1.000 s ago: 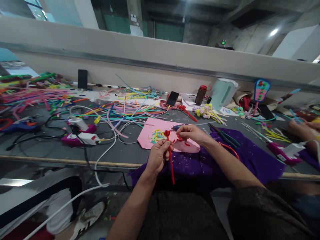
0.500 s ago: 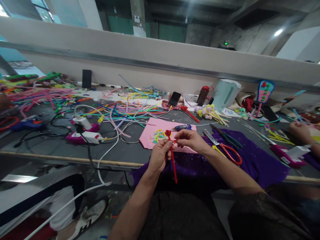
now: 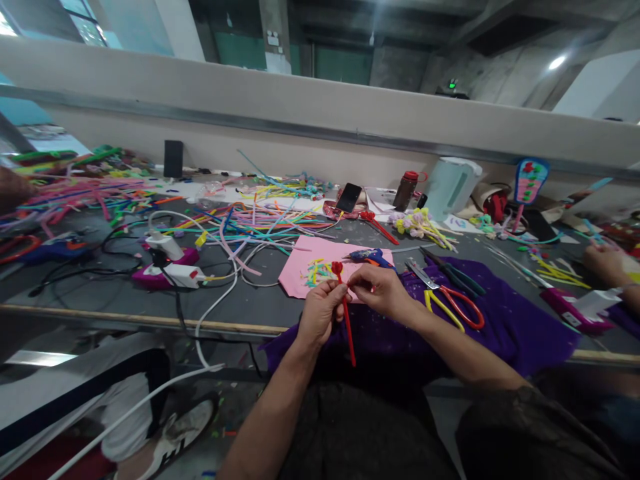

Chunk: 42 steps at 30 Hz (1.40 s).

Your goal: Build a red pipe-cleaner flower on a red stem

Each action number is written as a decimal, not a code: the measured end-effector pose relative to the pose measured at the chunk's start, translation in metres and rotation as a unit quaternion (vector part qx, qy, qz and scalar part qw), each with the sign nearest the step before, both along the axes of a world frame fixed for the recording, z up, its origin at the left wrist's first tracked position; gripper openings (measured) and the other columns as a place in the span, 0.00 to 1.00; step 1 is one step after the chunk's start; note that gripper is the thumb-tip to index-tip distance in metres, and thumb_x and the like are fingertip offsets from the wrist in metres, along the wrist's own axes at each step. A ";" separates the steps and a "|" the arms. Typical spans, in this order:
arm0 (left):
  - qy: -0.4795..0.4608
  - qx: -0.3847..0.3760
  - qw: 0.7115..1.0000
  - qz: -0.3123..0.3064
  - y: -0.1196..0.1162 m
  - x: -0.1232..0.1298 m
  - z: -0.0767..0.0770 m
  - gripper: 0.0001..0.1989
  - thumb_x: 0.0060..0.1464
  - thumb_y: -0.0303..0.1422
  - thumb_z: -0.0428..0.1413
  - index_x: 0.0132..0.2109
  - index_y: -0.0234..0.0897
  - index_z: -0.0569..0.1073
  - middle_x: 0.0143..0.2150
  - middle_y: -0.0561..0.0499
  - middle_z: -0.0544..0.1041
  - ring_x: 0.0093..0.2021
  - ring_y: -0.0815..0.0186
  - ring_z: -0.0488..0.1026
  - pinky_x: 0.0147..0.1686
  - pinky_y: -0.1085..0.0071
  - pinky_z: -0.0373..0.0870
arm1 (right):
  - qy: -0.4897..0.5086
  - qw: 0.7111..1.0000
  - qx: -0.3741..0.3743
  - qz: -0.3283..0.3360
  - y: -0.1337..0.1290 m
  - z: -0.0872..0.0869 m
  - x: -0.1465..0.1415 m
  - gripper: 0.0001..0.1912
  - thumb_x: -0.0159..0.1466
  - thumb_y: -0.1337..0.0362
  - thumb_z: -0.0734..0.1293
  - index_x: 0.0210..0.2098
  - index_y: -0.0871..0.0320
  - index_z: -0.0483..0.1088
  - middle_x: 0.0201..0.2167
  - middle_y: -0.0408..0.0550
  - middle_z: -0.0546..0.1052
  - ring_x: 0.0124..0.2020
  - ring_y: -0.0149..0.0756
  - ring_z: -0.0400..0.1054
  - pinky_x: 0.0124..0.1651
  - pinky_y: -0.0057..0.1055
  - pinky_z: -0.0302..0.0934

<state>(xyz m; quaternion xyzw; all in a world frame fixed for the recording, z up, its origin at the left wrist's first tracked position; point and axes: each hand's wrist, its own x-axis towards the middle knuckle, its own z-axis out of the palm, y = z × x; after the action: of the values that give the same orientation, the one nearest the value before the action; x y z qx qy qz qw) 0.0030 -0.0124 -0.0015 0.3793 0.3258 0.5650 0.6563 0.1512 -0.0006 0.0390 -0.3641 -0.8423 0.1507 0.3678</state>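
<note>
My left hand [image 3: 323, 310] is closed around a red pipe-cleaner flower [image 3: 349, 333], its curled head up and its straight stem pointing down toward me. The fingers of my right hand [image 3: 379, 288] are pinched together right beside the stem, touching or nearly touching my left fingertips. Whatever sits in that pinch is too small to make out. Beneath both hands lies a pink sheet [image 3: 295, 275] with short yellow and green pipe-cleaner bits [image 3: 317, 272] on it. A blue glue gun [image 3: 367, 256] rests on the sheet's far side, partly behind my right hand.
Scissors [image 3: 463, 308] and dark pliers [image 3: 457, 275] lie on purple cloth [image 3: 525, 333] at right. Loose pipe cleaners [image 3: 270, 223] spread behind. Power strips [image 3: 173, 273] with cables stand left. A bottle [image 3: 406, 191] and pale-blue jug [image 3: 453, 189] stand behind. A co-worker's hand [image 3: 605, 263] is far right.
My right hand has drawn in and down slightly, its fingertips closing up against the stem. More of the glue gun and the scissors' yellow handle now shows. My left hand keeps its hold.
</note>
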 end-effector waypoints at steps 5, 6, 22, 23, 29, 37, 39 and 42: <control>0.012 0.001 1.000 -0.017 0.000 0.000 -0.002 0.15 0.42 0.39 0.61 0.29 0.33 0.65 0.17 0.58 0.69 0.10 0.80 0.55 0.11 0.81 0.50 | -0.031 0.997 0.063 -0.025 -0.001 -0.007 -0.001 0.08 0.60 0.69 0.59 0.32 0.56 0.70 0.31 0.49 0.72 0.34 0.35 0.66 0.37 0.30 0.59; 0.016 0.002 1.000 -0.017 0.000 0.000 -0.002 0.15 0.42 0.39 0.61 0.29 0.33 0.66 0.17 0.58 0.69 0.10 0.80 0.55 0.11 0.81 0.50 | -0.022 0.998 0.055 -0.018 -0.002 -0.006 -0.001 0.08 0.60 0.69 0.59 0.32 0.56 0.70 0.31 0.49 0.72 0.34 0.35 0.66 0.37 0.30 0.60; 0.023 -0.012 0.999 -0.023 -0.001 -0.001 0.002 0.14 0.41 0.37 0.62 0.30 0.32 0.67 0.19 0.56 0.72 0.10 0.80 0.57 0.10 0.82 0.51 | 0.176 0.911 -0.368 0.061 0.003 0.000 0.004 0.13 0.55 0.56 0.67 0.25 0.60 0.66 0.18 0.39 0.68 0.17 0.25 0.60 0.18 0.22 0.53; 0.025 -0.013 0.999 -0.030 0.000 -0.002 0.002 0.14 0.41 0.37 0.61 0.30 0.32 0.67 0.19 0.55 0.72 0.11 0.80 0.57 0.11 0.82 0.51 | 0.176 0.917 -0.353 0.062 0.003 0.000 0.004 0.12 0.54 0.56 0.67 0.25 0.60 0.66 0.18 0.39 0.68 0.17 0.25 0.60 0.18 0.22 0.53; 0.029 -0.009 0.998 -0.062 0.001 -0.004 0.003 0.14 0.43 0.38 0.61 0.27 0.31 0.68 0.19 0.54 0.71 0.11 0.81 0.56 0.10 0.82 0.50 | 0.075 0.989 -0.120 0.037 -0.001 0.005 0.008 0.06 0.57 0.63 0.65 0.28 0.59 0.70 0.25 0.43 0.70 0.26 0.29 0.63 0.30 0.27 0.57; 0.020 -0.018 0.999 -0.047 0.000 -0.003 0.003 0.14 0.40 0.37 0.62 0.29 0.32 0.67 0.20 0.56 0.72 0.11 0.81 0.56 0.10 0.82 0.51 | 0.150 0.917 -0.364 0.058 0.000 0.001 0.007 0.13 0.57 0.56 0.65 0.27 0.61 0.68 0.18 0.41 0.69 0.18 0.26 0.62 0.19 0.22 0.53; 0.023 -0.016 0.999 -0.042 0.001 -0.002 0.002 0.14 0.40 0.36 0.62 0.29 0.32 0.67 0.20 0.56 0.72 0.11 0.81 0.56 0.10 0.82 0.51 | 0.181 0.893 -0.408 0.058 0.002 -0.002 0.006 0.14 0.56 0.55 0.65 0.25 0.61 0.67 0.17 0.40 0.69 0.16 0.25 0.62 0.17 0.21 0.53; 0.030 -0.011 0.999 -0.037 0.001 -0.002 0.000 0.14 0.41 0.36 0.61 0.29 0.32 0.66 0.20 0.56 0.72 0.10 0.81 0.56 0.10 0.82 0.51 | 0.227 0.875 -0.424 0.057 0.003 -0.005 0.005 0.12 0.54 0.58 0.68 0.25 0.61 0.66 0.18 0.40 0.70 0.16 0.24 0.62 0.17 0.20 0.52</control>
<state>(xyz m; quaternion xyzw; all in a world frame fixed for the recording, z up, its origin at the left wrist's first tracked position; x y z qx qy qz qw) 0.0013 -0.0113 -0.0013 0.4003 0.3373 0.5249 0.6712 0.1559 0.0025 0.0343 -0.3920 -0.6101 0.5927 0.3504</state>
